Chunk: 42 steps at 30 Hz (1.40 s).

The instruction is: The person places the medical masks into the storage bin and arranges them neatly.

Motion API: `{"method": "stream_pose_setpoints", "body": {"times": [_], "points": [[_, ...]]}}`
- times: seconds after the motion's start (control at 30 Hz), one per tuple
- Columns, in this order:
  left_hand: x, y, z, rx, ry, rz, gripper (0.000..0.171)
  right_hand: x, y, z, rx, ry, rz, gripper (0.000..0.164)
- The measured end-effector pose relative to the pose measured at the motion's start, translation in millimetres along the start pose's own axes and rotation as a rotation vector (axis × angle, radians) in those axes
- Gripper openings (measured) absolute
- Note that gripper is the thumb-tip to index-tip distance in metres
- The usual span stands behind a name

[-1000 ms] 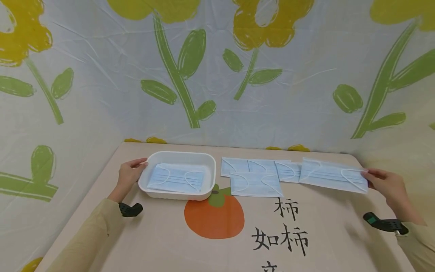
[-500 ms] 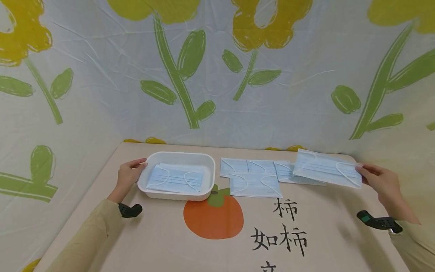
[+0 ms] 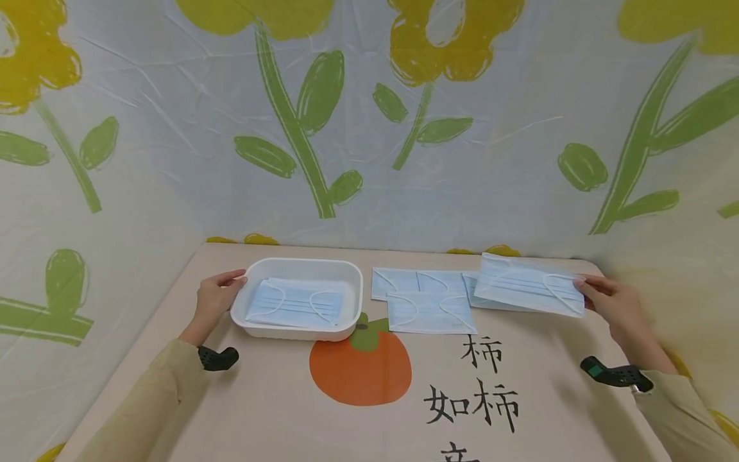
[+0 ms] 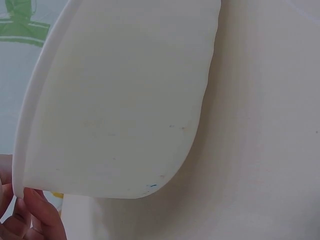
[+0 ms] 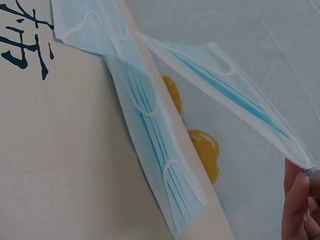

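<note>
Flower-printed cloth (image 3: 491,186) hangs behind and beside everything, its top blooms cut off by the upper edge of the head view. Next in size comes the pale table (image 3: 260,404), printed with an orange persimmon (image 3: 360,375) and dark characters (image 3: 496,404), the lowest sliced by the bottom edge. Beige sleeves (image 3: 138,398) run out of frame at the lower corners.

On the table's left half sits a white tray (image 3: 312,269); its top corner runs out of the left wrist view. Inside lies a stack of blue masks (image 3: 297,303), of which only the top one shows fully. To the right, loose masks (image 3: 430,314) overlap, so their number is hard to tell. One held mask (image 3: 531,285) is raised and tilted above them, hiding most of the mask beneath (image 5: 145,115).

Both hands are pinched nearly closed. The left hand (image 3: 215,298) grips the tray's left rim between thumb and fingers; the right hand (image 3: 614,308), partly cropped in its wrist view, pinches the held mask's right end.

Compared with half a second ago, the held mask and right hand are farther left, and the ear loop visible beneath is now covered. Tray and left hand look unchanged.
</note>
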<state>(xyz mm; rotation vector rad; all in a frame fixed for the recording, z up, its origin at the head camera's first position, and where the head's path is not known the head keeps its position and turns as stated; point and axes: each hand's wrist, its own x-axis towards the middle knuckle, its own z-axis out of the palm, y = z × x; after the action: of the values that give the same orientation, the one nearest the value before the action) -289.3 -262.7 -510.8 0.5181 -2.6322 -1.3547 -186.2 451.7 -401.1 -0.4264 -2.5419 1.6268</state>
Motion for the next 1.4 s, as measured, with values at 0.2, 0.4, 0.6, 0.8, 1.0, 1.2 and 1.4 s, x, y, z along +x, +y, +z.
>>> {"method": "stream_pose_setpoints", "body": {"times": [0.2,0.4,0.6,0.8,1.0,1.2,1.4], "points": [[-1.1,-1.7,-2.1,0.006,-0.013,-0.013,0.044,8,8,20,0.055,0.027,-0.010,0.035],[-28.3,29.6,-15.0,-0.027,-0.037,-0.007,0.046,23,18,34,0.067,0.053,0.004,0.061],[-30.1,36.7,-16.6,-0.028,-0.036,-0.014,0.042,18,0,53,-0.017,0.000,0.049,0.066],[10.0,-9.7,2.5,-0.010,0.005,0.026,0.041,39,22,72,-0.025,-0.003,0.036,0.065],[6.8,-5.5,2.6,-0.019,0.007,0.005,0.040,70,50,92,-0.025,0.031,0.013,0.074],[5.8,-4.3,4.1,-0.026,0.010,-0.009,0.039,27,-8,111,-0.013,-0.063,0.020,0.067],[7.3,-5.8,4.4,-0.038,0.011,-0.013,0.039,8,-38,130,-0.026,-0.114,0.009,0.062]]}}
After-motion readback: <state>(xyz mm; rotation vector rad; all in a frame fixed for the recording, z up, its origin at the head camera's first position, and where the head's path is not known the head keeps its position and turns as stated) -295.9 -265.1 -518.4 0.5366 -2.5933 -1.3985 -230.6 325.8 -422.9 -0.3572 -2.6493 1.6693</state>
